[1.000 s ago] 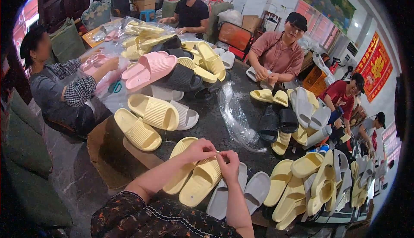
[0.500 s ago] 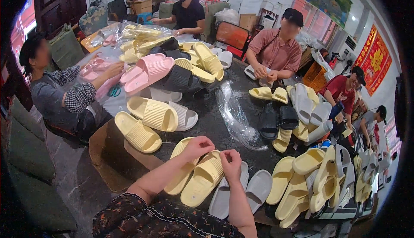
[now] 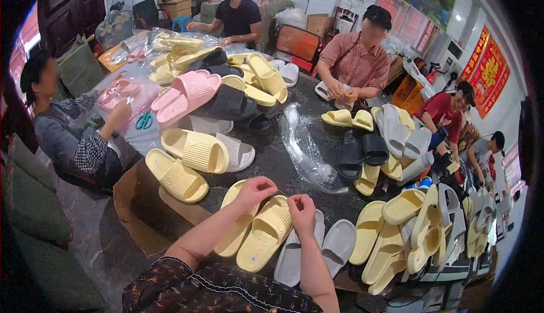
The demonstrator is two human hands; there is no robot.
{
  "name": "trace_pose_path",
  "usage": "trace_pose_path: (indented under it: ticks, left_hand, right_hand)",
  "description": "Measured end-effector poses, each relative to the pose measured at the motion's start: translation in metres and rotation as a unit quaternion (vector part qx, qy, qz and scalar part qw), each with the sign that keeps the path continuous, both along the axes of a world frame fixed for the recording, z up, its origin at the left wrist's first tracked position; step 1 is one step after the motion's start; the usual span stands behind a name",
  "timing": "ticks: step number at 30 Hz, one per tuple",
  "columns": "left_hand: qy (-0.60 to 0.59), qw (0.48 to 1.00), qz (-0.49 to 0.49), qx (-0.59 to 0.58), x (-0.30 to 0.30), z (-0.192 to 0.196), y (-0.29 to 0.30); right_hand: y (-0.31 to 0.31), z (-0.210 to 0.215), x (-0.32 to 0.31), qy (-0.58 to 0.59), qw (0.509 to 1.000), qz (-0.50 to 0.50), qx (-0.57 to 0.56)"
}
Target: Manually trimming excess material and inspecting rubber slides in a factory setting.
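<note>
My left hand [image 3: 256, 191] hovers over the strap end of a yellow slipper [image 3: 265, 233], its thumb and fingers pinched together. Close by on the right, my right hand [image 3: 302, 210] is pinched in the same way; whatever either hand holds is too small or hidden to make out. Another yellow slipper [image 3: 231, 235] lies to the left, partly behind my left forearm. Beside my right forearm are two grey slippers, one [image 3: 288, 258] partly covered by it and the other [image 3: 339, 246] just right of it.
More yellow slippers [image 3: 195, 151] lie at left, with pink ones [image 3: 187, 94] beyond. A crumpled clear plastic bag [image 3: 306, 154] is mid-table. Piled yellow and grey slippers [image 3: 390, 250] crowd the right. Co-workers sit around the table, one [image 3: 360, 58] handling a slipper opposite.
The whole view has shifted slightly left. My hands stay pinched over the yellow slipper, with a slightly wider gap between them. The co-worker at left has moved the bagged pink slippers a little.
</note>
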State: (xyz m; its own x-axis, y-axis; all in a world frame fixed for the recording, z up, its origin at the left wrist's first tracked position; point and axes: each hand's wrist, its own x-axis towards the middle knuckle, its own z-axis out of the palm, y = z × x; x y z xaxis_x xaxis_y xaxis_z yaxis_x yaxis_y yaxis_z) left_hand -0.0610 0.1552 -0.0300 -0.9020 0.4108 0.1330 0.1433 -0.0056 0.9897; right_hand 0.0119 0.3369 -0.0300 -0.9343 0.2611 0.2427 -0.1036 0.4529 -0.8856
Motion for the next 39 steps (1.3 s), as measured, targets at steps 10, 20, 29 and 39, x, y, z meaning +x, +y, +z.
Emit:
trace_pose_path:
  ticks: [10, 20, 29, 39]
  left_hand:
    - [-0.012, 0.999, 0.029, 0.011, 0.006, 0.01, 0.003]
    - [-0.021, 0.999, 0.042, -0.006, 0.007, 0.006, 0.001]
    - [-0.026, 0.998, 0.062, 0.003, 0.002, 0.009, 0.004]
    - [-0.019, 0.999, 0.048, -0.012, 0.003, 0.002, 0.002]
  right_hand:
    - [0.001, 0.002, 0.005, -0.007, 0.999, -0.028, 0.018]
    - [-0.001, 0.006, 0.007, 0.03, 0.999, -0.019, -0.014]
    - [0.0, 0.006, 0.003, 0.043, 0.999, -0.022, 0.019]
    - [0.003, 0.002, 0.003, 0.06, 0.998, -0.011, 0.016]
